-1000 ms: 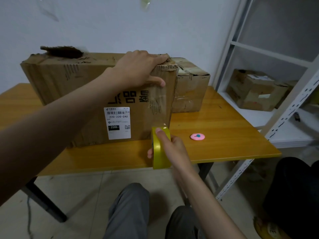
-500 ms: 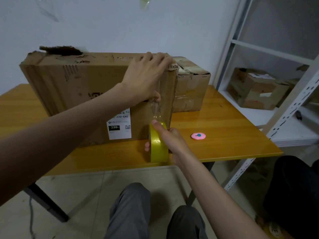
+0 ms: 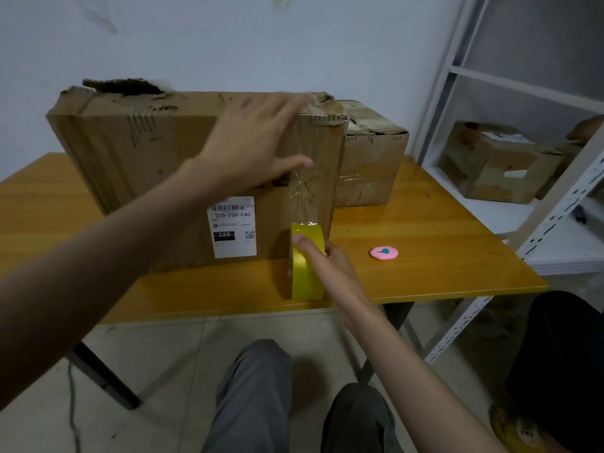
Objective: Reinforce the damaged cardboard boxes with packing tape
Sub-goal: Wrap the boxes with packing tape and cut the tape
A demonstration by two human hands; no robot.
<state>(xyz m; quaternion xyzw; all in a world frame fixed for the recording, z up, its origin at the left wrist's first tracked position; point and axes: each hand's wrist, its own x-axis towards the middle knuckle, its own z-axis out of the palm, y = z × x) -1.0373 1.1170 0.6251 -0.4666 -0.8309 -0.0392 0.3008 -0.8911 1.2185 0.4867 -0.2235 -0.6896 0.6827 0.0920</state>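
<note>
A large torn cardboard box (image 3: 137,158) with a white shipping label stands on the wooden table (image 3: 425,256). A clear strip of tape runs down its front near the right edge, from the top to the yellow tape roll (image 3: 307,266). My right hand (image 3: 330,269) grips the roll low at the box's front, thumb on the rim. My left hand (image 3: 258,145) lies flat with spread fingers on the box's upper front, beside the taped strip. A smaller taped box (image 3: 372,165) stands behind, at the right.
A small pink round object (image 3: 384,253) lies on the table to the right of the roll. A white metal shelf (image 3: 555,204) at the right holds another damaged box (image 3: 496,161). My knees are below the table's front edge. A dark object sits on the floor at the right.
My left hand has slid from the box's top right corner down and left over the front, fingers now spread. The roll has shifted slightly toward the box's lower edge.
</note>
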